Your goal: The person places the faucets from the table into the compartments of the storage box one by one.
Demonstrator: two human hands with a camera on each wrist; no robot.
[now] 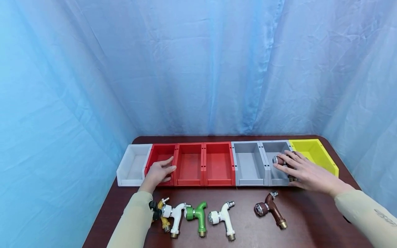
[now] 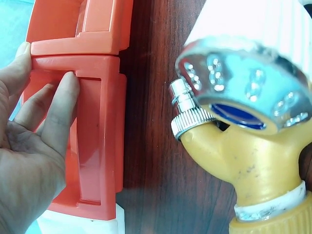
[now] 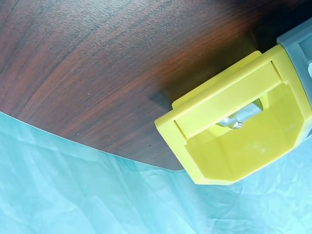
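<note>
My right hand (image 1: 302, 174) grips a brown tap (image 1: 280, 160) over the right grey bin (image 1: 273, 146), the knob poking out past the fingers and the rest mostly covered. Over the leftmost red bin (image 1: 159, 148), my left hand (image 1: 161, 172) has its fingers spread, fingertips right at the bin's wall and rim. That hand (image 2: 39, 117) appears empty in the left wrist view. Beside it on the table lies a yellow tap (image 2: 253, 161), overlapped by a white ribbed knob (image 2: 253, 24). The right hand is outside the right wrist view.
Bins stand in a row: white (image 1: 134, 165), red, grey, then yellow (image 1: 322, 160). A shiny metal piece (image 3: 241, 116) shows inside the yellow one. In front lie white taps (image 1: 227, 220), a green tap (image 1: 201, 217) and another brown tap (image 1: 274, 210). Blue curtains (image 1: 192, 69) surround the table.
</note>
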